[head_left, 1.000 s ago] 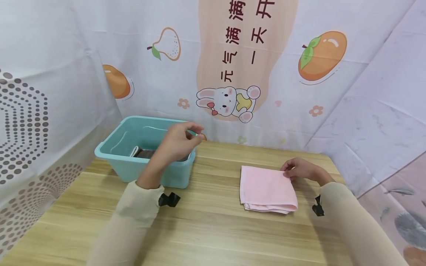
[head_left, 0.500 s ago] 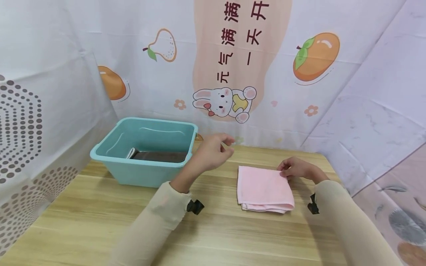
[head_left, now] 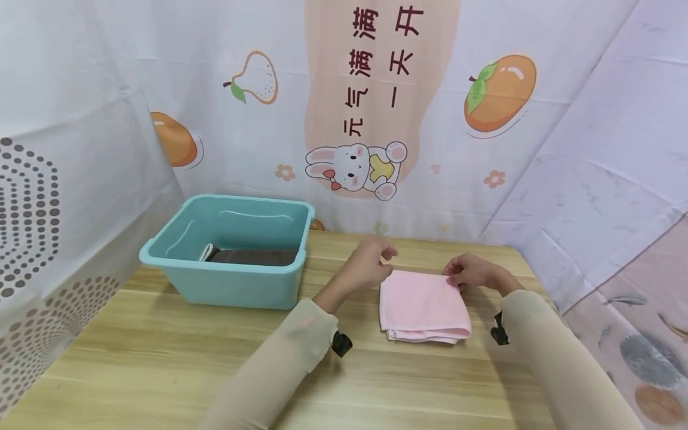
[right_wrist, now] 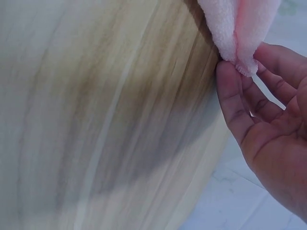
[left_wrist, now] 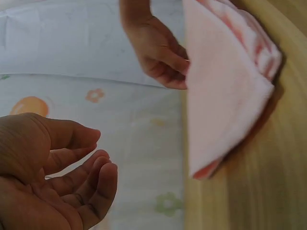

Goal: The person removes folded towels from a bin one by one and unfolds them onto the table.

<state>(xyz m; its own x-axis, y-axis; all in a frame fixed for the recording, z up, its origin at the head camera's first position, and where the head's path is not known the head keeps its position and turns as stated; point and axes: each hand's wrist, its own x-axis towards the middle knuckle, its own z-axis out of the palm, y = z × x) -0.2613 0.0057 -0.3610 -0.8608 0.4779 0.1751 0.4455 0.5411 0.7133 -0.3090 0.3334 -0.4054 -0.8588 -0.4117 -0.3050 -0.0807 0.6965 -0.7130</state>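
A folded pink towel lies on the wooden table, right of centre in the head view. Its far right corner is between the thumb and fingers of my right hand; the right wrist view shows that towel corner pinched there. By the far left corner hovers my left hand, fingers loosely bent. In the left wrist view the left hand holds nothing, with a gap between thumb and fingers, apart from the towel.
On the left of the table stands a light blue plastic basin. Inside lies a dark brown folded cloth with a white edge showing at its left. A printed curtain hangs behind the table's back edge.
My left hand has moved right, from over the basin's right rim to the towel's far left corner. The right hand has stayed at the towel's far right corner.
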